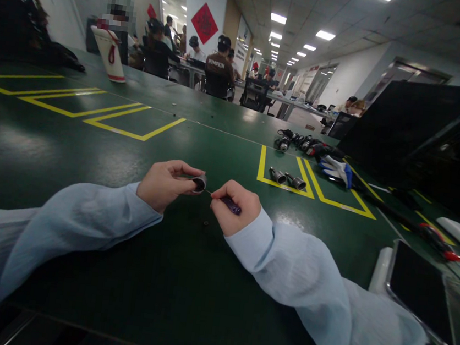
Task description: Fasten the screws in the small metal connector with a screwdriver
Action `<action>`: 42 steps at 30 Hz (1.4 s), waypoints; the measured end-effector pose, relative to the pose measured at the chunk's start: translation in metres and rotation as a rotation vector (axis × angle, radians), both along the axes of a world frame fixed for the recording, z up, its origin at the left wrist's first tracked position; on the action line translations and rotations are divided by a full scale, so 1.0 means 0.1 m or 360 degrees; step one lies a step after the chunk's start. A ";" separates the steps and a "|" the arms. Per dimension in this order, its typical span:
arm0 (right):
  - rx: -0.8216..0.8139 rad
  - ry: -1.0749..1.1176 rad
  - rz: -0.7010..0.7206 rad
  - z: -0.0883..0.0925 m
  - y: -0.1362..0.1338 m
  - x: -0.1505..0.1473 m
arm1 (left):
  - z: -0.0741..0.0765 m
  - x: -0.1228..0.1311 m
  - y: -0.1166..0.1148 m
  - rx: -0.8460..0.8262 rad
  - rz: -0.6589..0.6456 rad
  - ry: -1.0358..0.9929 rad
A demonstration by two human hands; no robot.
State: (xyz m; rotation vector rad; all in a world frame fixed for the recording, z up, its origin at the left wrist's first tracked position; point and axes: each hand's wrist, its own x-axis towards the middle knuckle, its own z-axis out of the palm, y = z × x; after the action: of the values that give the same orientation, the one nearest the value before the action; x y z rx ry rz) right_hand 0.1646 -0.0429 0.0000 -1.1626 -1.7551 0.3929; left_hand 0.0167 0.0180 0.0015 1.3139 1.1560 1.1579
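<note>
My left hand (165, 183) is closed around a small round metal part (199, 183), held just above the green table (89, 167). Fingers of my right hand (235, 206) pinch a thin purple-handled tool (230, 204), whose fine tip points left into the metal part. Both wrists rest on the table and both arms wear light blue sleeves. A tiny dark piece (206, 223) lies on the table just below the hands.
Two metal cylinders (287, 178) lie in a yellow-marked box, with more parts (300, 143) and a white-blue glove (336, 169) behind. A phone (422, 291) and red-handled tool (438, 241) lie right, a paper cup (110, 53) far left. Dark monitors stand right; people sit beyond.
</note>
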 end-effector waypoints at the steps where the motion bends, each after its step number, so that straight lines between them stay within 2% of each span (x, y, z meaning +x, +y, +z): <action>1: 0.0040 -0.0061 -0.0003 0.01 -0.01 -0.01 | 0.00 0.00 0.00 -0.0002 0.0008 -0.0003; 5: 0.0075 -0.0109 0.0004 0.00 -0.01 -0.01 | 0.02 0.01 -0.01 -0.0042 0.0005 -0.0003; 11: -0.0068 0.0123 -0.0001 0.01 0.00 -0.01 | 0.04 0.01 -0.03 -0.0028 0.0006 0.0014; 13: -0.0233 0.0357 0.0033 0.05 0.01 0.01 | 0.02 0.01 -0.02 -0.0018 0.0003 0.0008; 16: -0.0635 0.0690 0.0178 0.15 0.03 0.06 | 0.01 0.00 0.00 -0.0040 -0.0015 0.0015; 19: -0.0896 0.0754 0.0257 0.22 0.06 0.10 | 0.03 -0.01 -0.01 -0.0130 -0.0074 0.0008; 24: -0.0898 0.0721 0.0211 0.19 0.11 0.13 | 0.04 0.00 -0.04 -0.0225 -0.0161 -0.0049; 31: -0.0811 0.0530 0.0098 0.07 0.17 0.15 | 0.05 0.01 -0.04 -0.0245 -0.0159 -0.0067; 34: -0.0787 0.0497 0.0119 0.06 0.16 0.13 | 0.07 0.01 -0.04 -0.0253 -0.0171 -0.0051; 37: -0.0843 0.0635 0.0153 0.07 0.16 0.10 | 0.08 0.01 -0.05 -0.0260 -0.0201 -0.0050; 42: -0.1174 0.1161 0.0223 0.01 0.27 0.17 | 0.10 0.01 -0.06 -0.0267 -0.0223 -0.0136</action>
State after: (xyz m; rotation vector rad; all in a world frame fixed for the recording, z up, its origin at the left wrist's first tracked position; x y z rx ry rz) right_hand 0.1815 -0.0163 0.0014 -1.1611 -1.0484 1.4367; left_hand 0.0176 0.0117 0.0113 1.1860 1.0578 0.9845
